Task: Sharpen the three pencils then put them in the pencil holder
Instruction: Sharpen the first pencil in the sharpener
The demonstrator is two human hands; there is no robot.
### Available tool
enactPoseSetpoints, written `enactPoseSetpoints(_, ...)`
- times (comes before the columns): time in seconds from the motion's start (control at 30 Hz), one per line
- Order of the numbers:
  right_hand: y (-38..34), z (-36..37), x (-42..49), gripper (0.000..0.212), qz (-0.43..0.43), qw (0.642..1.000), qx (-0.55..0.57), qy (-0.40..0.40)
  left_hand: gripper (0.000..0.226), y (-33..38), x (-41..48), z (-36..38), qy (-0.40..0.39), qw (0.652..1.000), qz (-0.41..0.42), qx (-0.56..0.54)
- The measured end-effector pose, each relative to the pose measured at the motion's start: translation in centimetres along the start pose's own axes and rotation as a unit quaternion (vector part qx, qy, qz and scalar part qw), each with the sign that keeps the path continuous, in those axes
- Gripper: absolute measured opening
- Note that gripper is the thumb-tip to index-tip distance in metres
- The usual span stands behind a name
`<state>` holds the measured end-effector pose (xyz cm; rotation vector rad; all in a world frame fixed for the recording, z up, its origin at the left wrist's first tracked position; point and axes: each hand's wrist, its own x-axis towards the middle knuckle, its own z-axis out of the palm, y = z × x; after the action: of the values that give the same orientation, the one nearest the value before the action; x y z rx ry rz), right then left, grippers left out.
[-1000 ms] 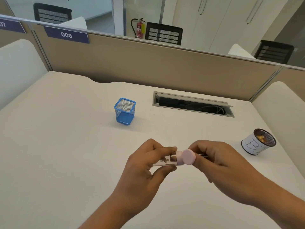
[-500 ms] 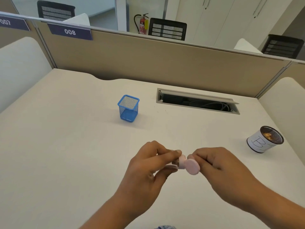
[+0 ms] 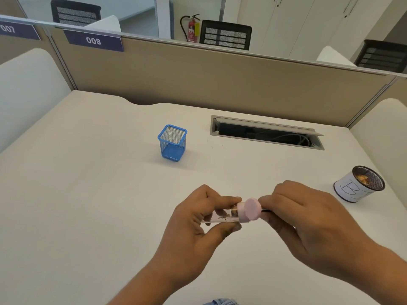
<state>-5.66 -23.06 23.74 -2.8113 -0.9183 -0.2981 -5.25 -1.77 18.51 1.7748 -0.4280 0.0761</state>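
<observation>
Pencil holder (image 3: 172,142), beige desk (image 3: 88,194), office partition (image 3: 198,80)

- Desk (image 3: 88,194): bare pale top.
- Cable hatch (image 3: 266,133) near the back edge, lid open, cables inside.
- White-wrapped mesh cup (image 3: 357,183) near the right edge, upright, marked "B".
- Partition (image 3: 220,73) along the back edge, label (image 3: 93,40) "008".
- Extinguisher (image 3: 192,28) beyond.
</observation>
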Motion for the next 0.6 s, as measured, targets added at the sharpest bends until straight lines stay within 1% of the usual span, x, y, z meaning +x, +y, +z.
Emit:
enactPoseSetpoints(0.07,-0.1,0.1,0.0,0.028,-0.005,1.0,-0.013,0.003,0.034,-0.2,-0.1,0.1,0.003,1.0,0.007,-0.005)
enactPoseSetpoints(0.13,-0.6,0.2,-0.2,0.031,0.018,0.999,0.009,-0.028,0.036,-0.6,-0.1,0.2,0.006,1.0,0.024,0.003)
enactPoseSetpoints(0.17,-0.9,0.4,-0.2,0.03,0.056,0.996,0.044,-0.05,0.037,-0.9,-0.2,0.2,0.008,0.999,0.034,0.009)
enactPoseSetpoints(0.2,-1.2,0.6,0.1,0.031,0.112,0.986,0.104,-0.071,0.037,-1.2,-0.2,0.3,0.013,0.999,0.045,0.017)
enactPoseSetpoints(0.23,-1.3,0.8,0.3,0.033,0.184,0.961,0.189,-0.088,0.037,-1.6,-0.2,0.4,0.018,0.998,0.059,0.029)
enactPoseSetpoints(0.27,-1.5,0.9,0.5,0.034,0.269,0.914,0.287,-0.099,0.037,-1.9,-0.3,0.5,0.021,0.996,0.074,0.043)
enactPoseSetpoints(0.3,-1.5,0.9,0.8,0.032,0.351,0.844,0.383,-0.132,0.037,-2.2,-0.3,0.6,0.022,0.994,0.086,0.056)
enactPoseSetpoints(0.33,-1.4,0.8,1.1,0.03,0.402,0.782,0.448,-0.159,0.037,-2.4,-0.4,0.6,0.023,0.993,0.095,0.066)
enactPoseSetpoints(0.37,-1.4,0.8,1.4,0.028,0.421,0.753,0.476,-0.172,0.037,-2.5,-0.4,0.6,0.022,0.992,0.101,0.07)
enactPoseSetpoints(0.4,-1.5,0.8,1.5,0.029,0.418,0.75,0.481,-0.176,0.037,-2.7,-0.3,0.5,0.02,0.992,0.101,0.07)
enactPoseSetpoints(0.43,-1.6,0.7,1.6,0.033,0.399,0.768,0.469,-0.177,0.037,-2.8,-0.2,0.4,0.017,0.993,0.094,0.065)
enactPoseSetpoints(0.47,-1.6,0.7,1.6,0.039,0.364,0.806,0.434,-0.172,0.036,-2.8,-0.1,0.2,0.015,0.995,0.079,0.058)
enactPoseSetpoints(0.5,-1.6,0.8,1.4,0.043,0.317,0.854,0.38,-0.162,0.036,-2.6,0.1,0.1,0.014,0.997,0.059,0.05)
enactPoseSetpoints(0.53,-1.4,0.9,1.2,0.043,0.261,0.903,0.306,-0.148,0.036,-2.5,0.2,0.0,0.014,0.998,0.041,0.043)
enactPoseSetpoints(0.57,-1.1,0.9,1.0,0.04,0.199,0.949,0.208,-0.129,0.036,-2.3,0.3,-0.1,0.014,0.999,0.028,0.038)
enactPoseSetpoints(0.6,-0.8,1.0,0.9,0.032,0.135,0.979,0.111,-0.105,0.037,-2.2,0.3,-0.2,0.014,0.999,0.019,0.032)
